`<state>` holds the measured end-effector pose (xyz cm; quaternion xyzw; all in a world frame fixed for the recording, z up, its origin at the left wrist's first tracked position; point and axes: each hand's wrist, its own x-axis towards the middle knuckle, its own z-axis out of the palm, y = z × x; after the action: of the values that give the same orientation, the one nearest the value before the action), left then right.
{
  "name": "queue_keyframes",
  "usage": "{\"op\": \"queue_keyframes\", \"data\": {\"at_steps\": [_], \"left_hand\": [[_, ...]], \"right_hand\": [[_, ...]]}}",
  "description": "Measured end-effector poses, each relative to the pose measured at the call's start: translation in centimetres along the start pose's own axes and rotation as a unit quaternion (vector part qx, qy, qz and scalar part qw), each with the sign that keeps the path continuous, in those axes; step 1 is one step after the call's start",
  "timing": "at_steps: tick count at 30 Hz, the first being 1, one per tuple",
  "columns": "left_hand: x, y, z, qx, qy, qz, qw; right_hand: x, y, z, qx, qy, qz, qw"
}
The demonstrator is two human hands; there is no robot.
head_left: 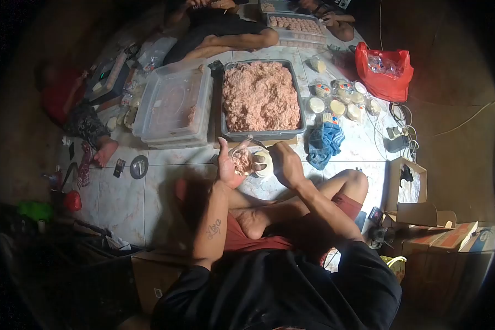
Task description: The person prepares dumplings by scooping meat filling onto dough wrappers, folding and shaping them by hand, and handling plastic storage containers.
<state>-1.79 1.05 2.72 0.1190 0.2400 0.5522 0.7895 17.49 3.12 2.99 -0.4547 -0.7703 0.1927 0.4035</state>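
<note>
My left hand (227, 169) is turned palm up, thumb raised, and cradles a portion of pink minced meat (241, 161), which seems to lie on a thin wrapper. In my right hand (286, 163), closed fingers grip a thin flat utensil (257, 142); its exact kind is hard to make out. Its end reaches over toward the meat in my left hand. Between the two hands stands a pale round stack (265, 167) with brownish pieces on top. Just beyond my hands, a grey tub (261, 133) is heaped with minced meat (261, 96).
Left of the tub are stacked clear plastic containers (170, 104). To its right lie packs of round wrappers (337, 106), a blue cloth (325, 142) and a red plastic bag (384, 74). Other people sit around, near trays of shaped portions (296, 25). Cables (407, 124) lie at right.
</note>
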Motion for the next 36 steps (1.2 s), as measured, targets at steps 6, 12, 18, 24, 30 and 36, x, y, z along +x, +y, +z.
{"op": "queue_keyframes", "data": {"at_steps": [6, 12, 18, 24, 30, 36], "left_hand": [[-0.3, 0.7, -3.0, -0.068, -0.154, -0.039, 0.985], [0.1, -1.8, -5.2, -0.135, 0.037, -0.057, 0.989], [-0.4, -1.4, -5.4, -0.194, -0.028, -0.018, 0.981], [-0.4, -0.8, -3.0, -0.109, -0.067, -0.054, 0.990], [-0.3, -1.7, -2.2, -0.078, -0.018, -0.015, 0.997], [1.0, -3.5, -2.1, -0.089, 0.089, 0.149, 0.981]], "right_hand": [[3.7, 6.7, 0.7, -0.070, 0.039, 0.040, 0.996], [5.9, 10.6, -2.4, -0.204, -0.054, -0.026, 0.977], [6.4, 2.1, -5.6, -0.125, -0.046, 0.021, 0.991], [1.5, 1.0, -3.9, 0.066, -0.254, -0.143, 0.954], [-1.5, 2.9, -2.5, 0.006, -0.212, -0.129, 0.969], [-4.2, -2.4, 0.0, 0.176, -0.100, 0.085, 0.976]]}}
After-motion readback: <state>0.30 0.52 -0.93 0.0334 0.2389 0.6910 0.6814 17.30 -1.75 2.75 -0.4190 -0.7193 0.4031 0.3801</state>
